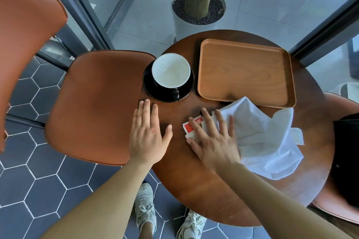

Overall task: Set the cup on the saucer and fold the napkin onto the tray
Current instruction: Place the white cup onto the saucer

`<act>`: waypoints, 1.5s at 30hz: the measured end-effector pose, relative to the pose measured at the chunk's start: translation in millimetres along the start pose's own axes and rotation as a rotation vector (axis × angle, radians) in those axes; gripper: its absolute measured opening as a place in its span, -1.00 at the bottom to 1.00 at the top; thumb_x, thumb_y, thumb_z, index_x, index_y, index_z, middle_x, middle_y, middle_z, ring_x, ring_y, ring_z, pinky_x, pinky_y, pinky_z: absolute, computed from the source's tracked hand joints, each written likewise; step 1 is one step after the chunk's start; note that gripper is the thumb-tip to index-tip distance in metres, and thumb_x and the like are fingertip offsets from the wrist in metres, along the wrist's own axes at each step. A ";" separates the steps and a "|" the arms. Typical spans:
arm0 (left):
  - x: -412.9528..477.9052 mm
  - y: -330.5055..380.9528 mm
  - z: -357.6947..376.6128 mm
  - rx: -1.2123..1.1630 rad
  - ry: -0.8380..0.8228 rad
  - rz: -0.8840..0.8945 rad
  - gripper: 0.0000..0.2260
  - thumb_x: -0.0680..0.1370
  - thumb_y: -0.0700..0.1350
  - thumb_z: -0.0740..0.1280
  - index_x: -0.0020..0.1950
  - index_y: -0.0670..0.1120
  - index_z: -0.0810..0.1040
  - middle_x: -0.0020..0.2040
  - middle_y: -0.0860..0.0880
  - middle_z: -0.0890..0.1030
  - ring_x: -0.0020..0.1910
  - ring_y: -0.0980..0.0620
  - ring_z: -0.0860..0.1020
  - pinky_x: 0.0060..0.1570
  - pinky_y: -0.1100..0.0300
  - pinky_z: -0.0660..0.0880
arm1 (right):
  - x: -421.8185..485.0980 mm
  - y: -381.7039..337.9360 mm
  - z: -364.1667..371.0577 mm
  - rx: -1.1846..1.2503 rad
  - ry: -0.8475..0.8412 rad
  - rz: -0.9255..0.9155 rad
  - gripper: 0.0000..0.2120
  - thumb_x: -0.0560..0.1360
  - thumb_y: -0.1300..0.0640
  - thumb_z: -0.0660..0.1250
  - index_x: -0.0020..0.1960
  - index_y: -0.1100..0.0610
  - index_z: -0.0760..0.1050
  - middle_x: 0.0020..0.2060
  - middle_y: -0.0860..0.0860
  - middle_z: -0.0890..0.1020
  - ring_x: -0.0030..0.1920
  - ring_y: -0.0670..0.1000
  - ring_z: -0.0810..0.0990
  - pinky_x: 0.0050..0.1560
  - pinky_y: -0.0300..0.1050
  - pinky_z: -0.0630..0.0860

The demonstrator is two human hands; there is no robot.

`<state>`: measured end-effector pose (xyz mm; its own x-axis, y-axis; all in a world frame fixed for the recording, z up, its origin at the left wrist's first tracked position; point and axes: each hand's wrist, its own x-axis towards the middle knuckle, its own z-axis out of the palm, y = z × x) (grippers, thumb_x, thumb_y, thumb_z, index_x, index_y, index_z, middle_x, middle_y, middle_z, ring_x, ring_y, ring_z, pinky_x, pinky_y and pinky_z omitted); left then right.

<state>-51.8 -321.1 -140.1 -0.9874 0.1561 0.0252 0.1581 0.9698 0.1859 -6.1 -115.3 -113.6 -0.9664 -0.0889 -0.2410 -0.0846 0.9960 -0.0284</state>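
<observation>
A black cup [171, 72] with a white inside stands on a black saucer [153, 88] at the left of the round wooden table, its handle toward me. To its right lies a wooden tray [245, 72] with nothing on it. A crumpled white napkin [260, 137] lies unfolded in front of the tray, one corner over the tray's near edge. My left hand [148, 134] lies flat on the table below the saucer, fingers straight. My right hand [211, 139] is spread flat over red-and-white sachets [189, 128], its fingers reaching the napkin's left edge.
The round table [194, 180] is small. An orange chair [95, 103] stands close on the left, another at the right with a black item [347, 157] on it. A potted plant [198, 7] stands behind the table. Glass panels surround the corner.
</observation>
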 end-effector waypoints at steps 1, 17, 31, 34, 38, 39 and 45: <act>0.5 0.0 0.2 0.002 0.001 0.000 -0.36 0.60 0.18 0.09 0.55 -0.23 0.24 0.60 -0.24 0.14 0.61 -0.18 0.06 0.57 -0.09 0.06 | 0.7 0.2 2.8 0.012 -0.005 0.006 -0.40 0.59 -0.39 -0.15 0.59 -0.27 -0.03 0.63 -0.01 0.05 0.60 0.24 -0.03 0.49 0.45 -0.06; 13.6 36.6 -23.2 -0.305 0.145 -0.159 -0.48 0.50 0.14 0.41 0.30 -0.19 0.49 0.24 -0.19 0.54 0.23 -0.18 0.49 0.17 -0.08 0.49 | 0.6 3.6 16.4 0.074 0.087 -0.003 -0.42 0.59 -0.38 -0.07 0.56 -0.24 0.12 0.59 0.00 0.20 0.58 0.25 0.05 0.45 0.49 0.02; 50.8 62.7 -42.0 -0.365 0.169 -0.394 -0.60 0.46 0.28 0.39 0.04 -0.02 0.48 -0.07 0.04 0.59 -0.14 0.01 0.54 -0.25 0.14 0.41 | 0.7 4.9 17.2 0.091 0.102 -0.016 -0.42 0.60 -0.38 -0.10 0.56 -0.22 0.14 0.59 0.02 0.22 0.59 0.25 0.03 0.46 0.50 -0.02; 51.3 61.9 -42.2 -0.297 0.186 -0.343 -0.63 0.49 0.21 0.40 0.08 -0.05 0.50 -0.05 0.01 0.60 -0.11 -0.03 0.58 -0.28 0.15 0.38 | -0.6 4.5 16.5 0.096 0.092 -0.012 -0.42 0.60 -0.38 -0.12 0.57 -0.22 0.12 0.60 0.02 0.21 0.59 0.25 0.02 0.47 0.49 -0.04; 51.0 59.9 -41.2 -0.305 0.231 -0.339 -0.67 0.52 0.09 0.41 0.16 -0.09 0.53 -0.03 -0.02 0.60 -0.10 -0.02 0.58 -0.27 0.17 0.33 | 0.0 4.9 13.3 0.105 0.070 -0.011 -0.41 0.59 -0.38 -0.17 0.57 -0.23 0.09 0.60 0.02 0.18 0.60 0.25 0.01 0.47 0.49 -0.05; 51.1 58.7 -41.6 -0.324 0.236 -0.358 -0.68 0.53 0.06 0.41 0.17 -0.10 0.54 -0.03 -0.02 0.59 -0.09 -0.02 0.57 -0.26 0.16 0.33 | -0.2 5.4 12.8 0.105 0.066 -0.011 -0.40 0.59 -0.38 -0.18 0.57 -0.23 0.08 0.61 0.02 0.18 0.60 0.25 0.00 0.48 0.48 -0.05; 47.9 50.3 -44.4 -0.450 0.248 -0.378 -0.78 0.53 -0.03 0.43 0.10 -0.12 0.66 -0.08 -0.03 0.63 -0.12 0.00 0.57 -0.18 0.21 0.36 | -2.4 6.6 13.2 0.106 0.057 0.000 -0.41 0.59 -0.38 -0.12 0.57 -0.24 0.13 0.60 0.01 0.18 0.60 0.24 0.01 0.47 0.47 0.01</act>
<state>-91.4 -273.2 -85.9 -0.9549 -0.2818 0.0940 -0.1653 0.7671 0.6198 -1.1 -108.6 -126.1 -0.9790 -0.0855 -0.1851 -0.0615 0.9894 -0.1317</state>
